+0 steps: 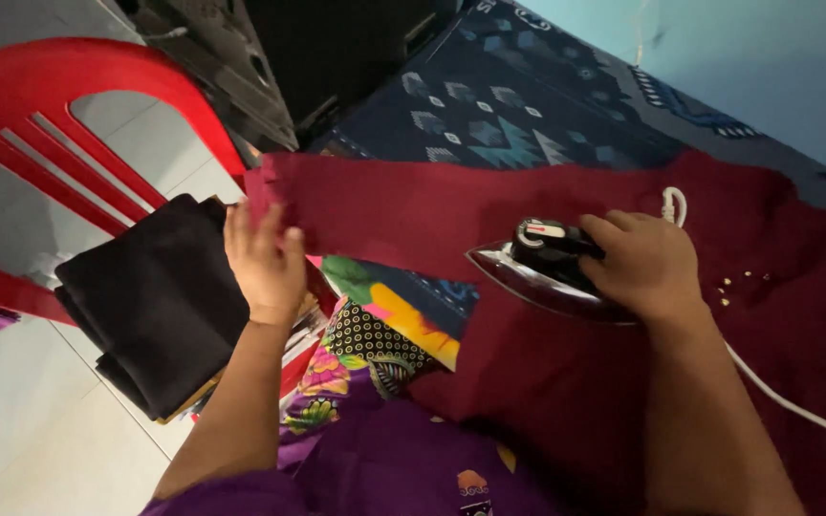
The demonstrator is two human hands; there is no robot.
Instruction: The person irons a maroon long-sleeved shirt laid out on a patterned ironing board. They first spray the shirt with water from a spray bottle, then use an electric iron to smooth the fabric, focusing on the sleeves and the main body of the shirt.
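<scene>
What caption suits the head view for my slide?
Right hand holds iron on maroon garment; left hand flattens its sleeve.

The left hand (265,260) is held flat, fingers stretched forward, palm down. The right hand (644,265) is closed in a grip, forearm extended.

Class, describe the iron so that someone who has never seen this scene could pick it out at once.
Find the wide maroon garment spread over the dark blue patterned cloth. On it, under the right hand, sits the iron. Its shiny pointed soleplate, black handle and white cord distinguish it from the soft fabrics.
</scene>
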